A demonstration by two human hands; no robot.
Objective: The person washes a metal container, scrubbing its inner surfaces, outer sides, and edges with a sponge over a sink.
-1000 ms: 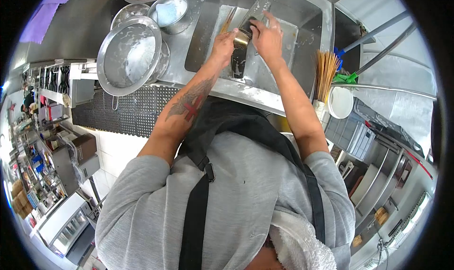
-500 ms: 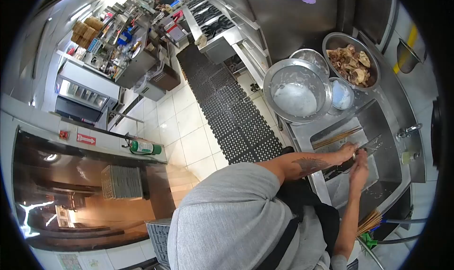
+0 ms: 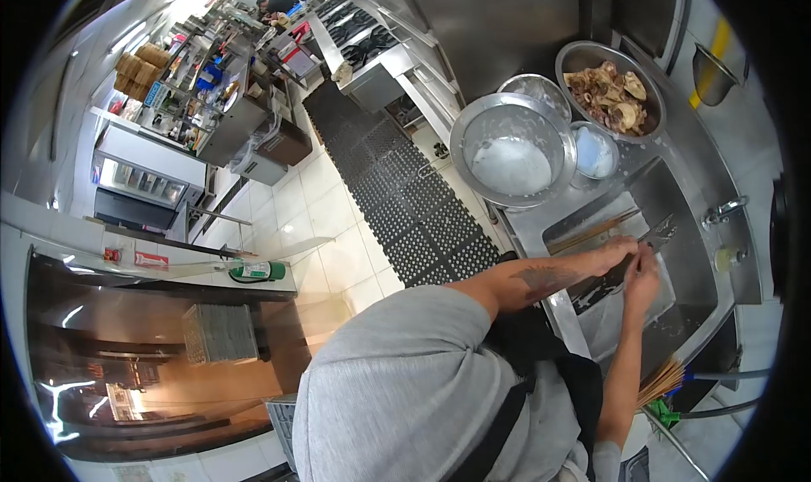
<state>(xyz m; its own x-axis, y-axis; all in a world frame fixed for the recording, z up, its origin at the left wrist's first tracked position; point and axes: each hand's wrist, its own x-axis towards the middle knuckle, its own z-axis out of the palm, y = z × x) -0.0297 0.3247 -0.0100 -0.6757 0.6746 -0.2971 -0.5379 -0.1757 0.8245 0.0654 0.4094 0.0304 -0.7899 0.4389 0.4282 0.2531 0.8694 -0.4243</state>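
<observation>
My left hand [image 3: 619,252], on the tattooed arm, is closed over the sink [image 3: 698,300]. Just beside it my right hand [image 3: 643,281] is closed too, fingers bunched together. Both seem to grip a long, thin, dark utensil [image 3: 659,234] that slants across the basin; its kind is unclear, and the fingers cover its middle. Thin wooden sticks [image 3: 594,232] lie in the basin on the far side of my left hand. Under the hands is a pale, wet, flat surface [image 3: 665,291].
A large steel bowl with suds [image 3: 512,163], a small bowl with a blue item [image 3: 595,151] and a bowl of meaty bones [image 3: 610,98] stand on the counter. A faucet [image 3: 725,211] juts over the sink. A bundle of sticks [image 3: 661,384] is near my right forearm.
The view has shifted slightly, so the bowls and sink sit a little further left and up. Both hands stay close together over the basin, with their grip slightly altered.
</observation>
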